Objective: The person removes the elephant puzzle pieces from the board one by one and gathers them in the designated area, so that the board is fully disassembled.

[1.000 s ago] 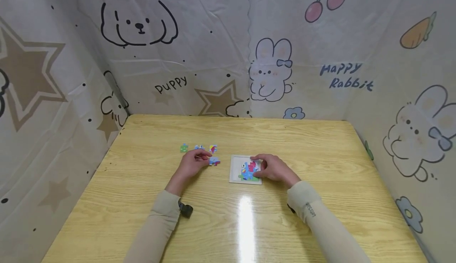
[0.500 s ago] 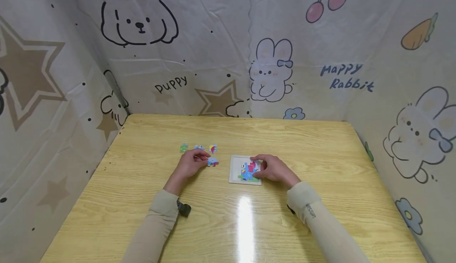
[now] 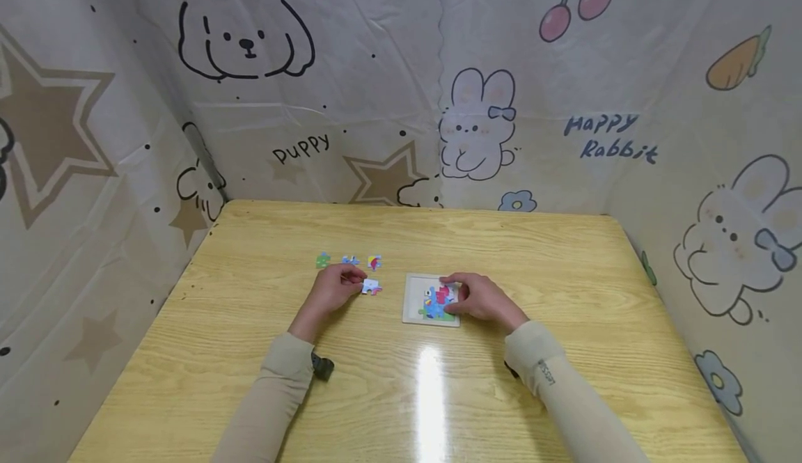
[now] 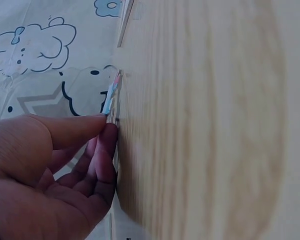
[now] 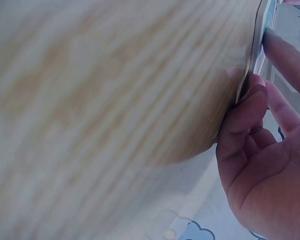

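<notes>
Between thumb and fingers, my left hand (image 3: 333, 287) pinches a jigsaw piece (image 3: 372, 287) just above the table, left of the puzzle tray. The left wrist view shows the piece (image 4: 112, 95) edge-on at the thumb tip. My right hand (image 3: 484, 297) grips the right side of the square white puzzle tray (image 3: 411, 299), its thumb over the joined blue, pink and green pieces (image 3: 434, 303). Bare tray floor shows along the left and top. From the right wrist, the thumb and curled fingers of my right hand (image 5: 270, 130) are seen at the tray's edge.
Behind my left hand lie three loose jigsaw pieces in a row: a green one (image 3: 322, 260), a blue one (image 3: 350, 260) and a yellow-red one (image 3: 374, 262). The wooden table (image 3: 532, 247) is bordered by printed cloth (image 3: 388, 87) at the back and sides.
The pinched jigsaw piece has turned and shifted slightly left and toward the person, with the left hand drawing slightly left. My right hand keeps its hold on the puzzle tray.
</notes>
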`<state>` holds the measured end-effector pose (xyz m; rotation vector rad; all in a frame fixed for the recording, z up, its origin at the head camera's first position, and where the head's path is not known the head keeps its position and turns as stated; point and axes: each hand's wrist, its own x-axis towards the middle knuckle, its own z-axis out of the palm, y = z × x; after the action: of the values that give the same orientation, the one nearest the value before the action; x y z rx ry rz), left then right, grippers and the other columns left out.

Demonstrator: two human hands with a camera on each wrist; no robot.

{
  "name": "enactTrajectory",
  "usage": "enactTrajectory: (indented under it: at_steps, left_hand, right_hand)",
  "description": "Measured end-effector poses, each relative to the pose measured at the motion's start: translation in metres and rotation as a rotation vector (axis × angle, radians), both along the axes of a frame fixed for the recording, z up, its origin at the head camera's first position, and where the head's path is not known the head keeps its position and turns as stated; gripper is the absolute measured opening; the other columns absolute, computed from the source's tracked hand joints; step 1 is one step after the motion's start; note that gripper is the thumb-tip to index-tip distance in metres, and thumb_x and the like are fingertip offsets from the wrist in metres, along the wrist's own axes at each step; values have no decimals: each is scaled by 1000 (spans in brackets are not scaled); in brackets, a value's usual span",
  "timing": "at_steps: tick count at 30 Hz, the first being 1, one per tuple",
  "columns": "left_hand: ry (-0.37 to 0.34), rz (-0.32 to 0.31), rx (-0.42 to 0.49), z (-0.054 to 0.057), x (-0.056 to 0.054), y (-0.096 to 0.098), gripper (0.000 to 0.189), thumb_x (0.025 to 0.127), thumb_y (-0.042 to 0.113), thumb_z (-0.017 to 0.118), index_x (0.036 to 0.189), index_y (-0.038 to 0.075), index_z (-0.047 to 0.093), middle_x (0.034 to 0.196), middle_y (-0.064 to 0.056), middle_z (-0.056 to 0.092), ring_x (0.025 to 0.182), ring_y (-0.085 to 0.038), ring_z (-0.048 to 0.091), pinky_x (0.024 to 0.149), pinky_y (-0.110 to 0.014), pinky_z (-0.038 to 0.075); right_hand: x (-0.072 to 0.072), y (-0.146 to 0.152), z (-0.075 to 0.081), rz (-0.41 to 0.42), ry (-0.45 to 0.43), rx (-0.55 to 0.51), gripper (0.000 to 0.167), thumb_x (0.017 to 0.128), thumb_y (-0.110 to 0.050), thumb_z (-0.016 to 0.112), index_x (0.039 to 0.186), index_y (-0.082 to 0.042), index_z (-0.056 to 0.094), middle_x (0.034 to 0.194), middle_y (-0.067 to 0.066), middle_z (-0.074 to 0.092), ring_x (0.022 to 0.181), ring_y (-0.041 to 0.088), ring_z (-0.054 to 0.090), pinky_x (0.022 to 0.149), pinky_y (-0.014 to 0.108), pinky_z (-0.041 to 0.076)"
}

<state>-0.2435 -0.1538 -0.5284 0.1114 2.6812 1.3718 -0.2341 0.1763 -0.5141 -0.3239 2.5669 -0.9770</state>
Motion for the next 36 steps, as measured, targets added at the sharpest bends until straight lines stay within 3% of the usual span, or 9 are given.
enactTrajectory:
  at_steps: [13, 19, 36]
  left_hand:
    - [1, -22, -10, 0, 0, -1, 13, 94, 0, 72, 107, -1, 76, 98, -14, 73, 89, -22, 67, 82, -33, 56]
    - [-36, -2, 0, 1, 0, -1, 15, 94, 2, 73, 108, 2, 76, 100, -12, 72, 91, -22, 66, 84, -36, 55]
    - [-33, 13, 7, 6, 1, 0, 17, 95, 4, 73, 112, 1, 75, 102, -12, 73, 93, -22, 66, 85, -37, 55]
  right_hand:
    - [0, 1, 0, 7, 6, -3, 58, 89, -23, 84, 143, -17, 63, 86, 6, 57, 78, 20, 50, 67, 31, 39]
    - [1, 1, -1, 12, 9, 6, 59, 89, -24, 83, 144, -17, 63, 86, 5, 57, 78, 19, 50, 66, 30, 40]
    - [0, 0, -1, 0, 3, 13, 58, 89, -25, 84, 143, -19, 63, 86, 5, 58, 78, 20, 50, 67, 31, 40]
